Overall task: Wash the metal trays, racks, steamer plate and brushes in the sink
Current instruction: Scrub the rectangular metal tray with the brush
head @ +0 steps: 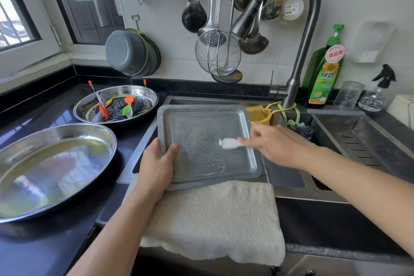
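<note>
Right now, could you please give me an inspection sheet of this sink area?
Surface: black countertop; towel draped over the sink's front edge.
Job's things: rectangular metal tray, soapy, tilted over the sink; steamer plate and brushes in a round basin.
Clutter: large empty basin, dish soap bottle.
Grippers: left hand grips the tray's edge; right hand scrubs with a white brush.
Cables: nothing seen.
Surroundings: faucet, hanging utensils, window.

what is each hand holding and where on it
The left hand grips the rectangular metal tray at its left rim. The right hand holds a small white brush by its handle end, head on the tray.
</note>
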Tool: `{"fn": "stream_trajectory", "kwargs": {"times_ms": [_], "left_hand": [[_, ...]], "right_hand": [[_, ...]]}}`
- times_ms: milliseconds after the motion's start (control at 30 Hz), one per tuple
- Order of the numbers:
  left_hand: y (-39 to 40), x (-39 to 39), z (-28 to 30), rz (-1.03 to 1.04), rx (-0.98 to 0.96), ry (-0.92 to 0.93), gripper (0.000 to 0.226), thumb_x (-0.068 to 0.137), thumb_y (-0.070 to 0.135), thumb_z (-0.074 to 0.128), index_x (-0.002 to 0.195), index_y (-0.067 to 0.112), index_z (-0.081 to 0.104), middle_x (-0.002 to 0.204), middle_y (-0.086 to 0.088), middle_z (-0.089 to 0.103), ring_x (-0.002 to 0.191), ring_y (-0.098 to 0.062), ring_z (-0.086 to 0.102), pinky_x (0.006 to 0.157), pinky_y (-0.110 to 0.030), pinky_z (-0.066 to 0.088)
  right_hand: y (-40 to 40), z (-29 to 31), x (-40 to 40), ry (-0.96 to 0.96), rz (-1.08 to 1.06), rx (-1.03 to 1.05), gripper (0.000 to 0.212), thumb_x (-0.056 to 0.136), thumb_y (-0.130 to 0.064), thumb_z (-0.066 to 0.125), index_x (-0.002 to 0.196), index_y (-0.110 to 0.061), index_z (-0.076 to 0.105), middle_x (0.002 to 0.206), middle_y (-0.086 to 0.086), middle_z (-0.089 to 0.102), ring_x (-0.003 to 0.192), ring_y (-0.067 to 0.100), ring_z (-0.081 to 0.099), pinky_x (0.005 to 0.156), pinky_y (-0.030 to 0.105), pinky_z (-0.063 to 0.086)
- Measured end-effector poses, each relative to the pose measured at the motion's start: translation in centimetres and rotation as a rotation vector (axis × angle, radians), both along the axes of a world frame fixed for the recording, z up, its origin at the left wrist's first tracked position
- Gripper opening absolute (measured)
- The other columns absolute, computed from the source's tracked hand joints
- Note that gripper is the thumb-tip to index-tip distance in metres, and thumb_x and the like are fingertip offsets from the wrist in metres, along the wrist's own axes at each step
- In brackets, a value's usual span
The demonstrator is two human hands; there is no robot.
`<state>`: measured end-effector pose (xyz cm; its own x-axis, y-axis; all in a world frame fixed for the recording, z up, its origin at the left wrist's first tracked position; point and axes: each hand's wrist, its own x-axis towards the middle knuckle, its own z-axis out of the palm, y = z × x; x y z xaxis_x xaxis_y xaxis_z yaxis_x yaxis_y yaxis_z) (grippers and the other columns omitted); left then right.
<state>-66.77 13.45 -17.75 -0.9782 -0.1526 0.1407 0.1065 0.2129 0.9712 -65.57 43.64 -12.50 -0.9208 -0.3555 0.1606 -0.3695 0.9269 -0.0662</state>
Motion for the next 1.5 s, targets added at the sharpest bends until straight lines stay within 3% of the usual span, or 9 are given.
{"fn": "stream_trajectory", "kwargs": {"times_ms": [200, 300, 500, 700, 833, 1000, 1133, 1400, 1500], "left_hand": [[-0.2, 0.4, 0.4, -0.045, 0.045, -0.003, 0.01, 0.102, 0.012, 0.062, 0.102, 0.019, 0.069, 0.09, 0.006, 0.076, 0.076, 0.001, 0.071, 0.056, -0.008, 0.046], [-0.3, 0.0, 0.1, -0.036, 0.047, -0.001, 0.012, 0.102, 0.013, 0.063, 0.099, 0.024, 0.069, 0.091, 0.007, 0.076, 0.077, 0.0, 0.071, 0.058, -0.01, 0.048], [-0.4, -0.2, -0.5, -0.054, 0.062, -0.003, 0.01, 0.101, 0.017, 0.063, 0.102, 0.024, 0.071, 0.093, 0.005, 0.078, 0.085, -0.01, 0.074, 0.076, -0.033, 0.059], [-0.5, -0.3, -0.4, -0.06, 0.032, -0.013, 0.009, 0.101, 0.017, 0.064, 0.106, 0.021, 0.07, 0.095, 0.004, 0.078, 0.087, -0.011, 0.074, 0.067, -0.023, 0.053], [-0.6, -0.5, -0.4, -0.081, 0.053, -0.026, 0.011, 0.102, 0.018, 0.063, 0.108, 0.024, 0.07, 0.1, 0.003, 0.078, 0.091, -0.013, 0.074, 0.075, -0.031, 0.058], [-0.3, -0.5, -0.5, -0.039, -0.009, 0.009, 0.007, 0.101, 0.016, 0.063, 0.098, 0.02, 0.067, 0.09, 0.005, 0.074, 0.074, 0.0, 0.067, 0.056, -0.009, 0.044], [-0.2, -0.5, -0.5, -0.037, -0.011, 0.015, 0.005, 0.101, 0.017, 0.063, 0.1, 0.017, 0.068, 0.092, 0.003, 0.074, 0.081, -0.006, 0.069, 0.055, -0.009, 0.043], [-0.4, -0.4, -0.4, -0.062, 0.014, 0.001, 0.009, 0.102, 0.019, 0.062, 0.108, 0.019, 0.068, 0.1, 0.002, 0.076, 0.09, -0.012, 0.073, 0.064, -0.016, 0.05], [-0.4, -0.4, -0.4, -0.054, 0.024, -0.007, 0.008, 0.102, 0.019, 0.062, 0.108, 0.017, 0.068, 0.1, 0.001, 0.076, 0.091, -0.015, 0.073, 0.067, -0.021, 0.052]], "right_hand": [[-1.0, 1.1, -3.3, 0.119, -0.145, -0.129, 0.051, 0.094, -0.077, 0.035, 0.084, -0.028, 0.047, 0.068, -0.003, 0.05, 0.051, 0.013, 0.041, 0.05, 0.034, 0.036], [0.0, -1.2, 0.0, 0.089, 0.079, 0.026, 0.061, 0.094, -0.071, 0.022, 0.112, -0.03, 0.063, 0.082, -0.004, 0.05, 0.051, 0.007, 0.04, 0.047, 0.027, 0.037], [2.2, -2.7, 3.0, 0.062, 0.208, 0.222, 0.058, 0.093, -0.009, 0.067, 0.141, -0.04, 0.057, 0.088, -0.009, 0.036, 0.048, 0.007, 0.034, 0.043, 0.018, 0.02], [-0.6, 0.8, -3.4, 0.195, -0.049, 0.017, 0.057, 0.094, -0.077, 0.023, 0.088, -0.027, 0.05, 0.072, -0.004, 0.052, 0.058, 0.019, 0.049, 0.052, 0.038, 0.039], [-1.1, -0.1, -2.6, 0.195, -0.065, 0.036, 0.048, 0.097, -0.071, 0.037, 0.083, -0.026, 0.048, 0.069, -0.004, 0.048, 0.054, 0.016, 0.044, 0.052, 0.034, 0.035], [1.8, -2.7, 4.0, -0.016, 0.159, 0.153, 0.045, 0.103, -0.022, 0.055, 0.143, -0.042, 0.052, 0.089, -0.007, 0.04, 0.052, 0.005, 0.034, 0.048, 0.035, 0.04], [4.2, -1.6, 3.8, -0.006, 0.083, 0.218, 0.054, 0.104, -0.055, 0.021, 0.136, -0.039, 0.061, 0.087, -0.004, 0.046, 0.052, 0.009, 0.034, 0.049, 0.028, 0.029], [-2.2, -2.7, 3.3, -0.008, 0.15, 0.158, 0.036, 0.106, -0.036, 0.043, 0.138, -0.04, 0.058, 0.089, -0.006, 0.046, 0.055, 0.007, 0.039, 0.048, 0.024, 0.03], [-5.0, -3.1, 2.8, -0.079, 0.096, 0.025, 0.085, 0.088, -0.072, 0.003, 0.122, -0.024, 0.064, 0.087, 0.0, 0.055, 0.056, 0.011, 0.043, 0.049, 0.03, 0.036]]}}
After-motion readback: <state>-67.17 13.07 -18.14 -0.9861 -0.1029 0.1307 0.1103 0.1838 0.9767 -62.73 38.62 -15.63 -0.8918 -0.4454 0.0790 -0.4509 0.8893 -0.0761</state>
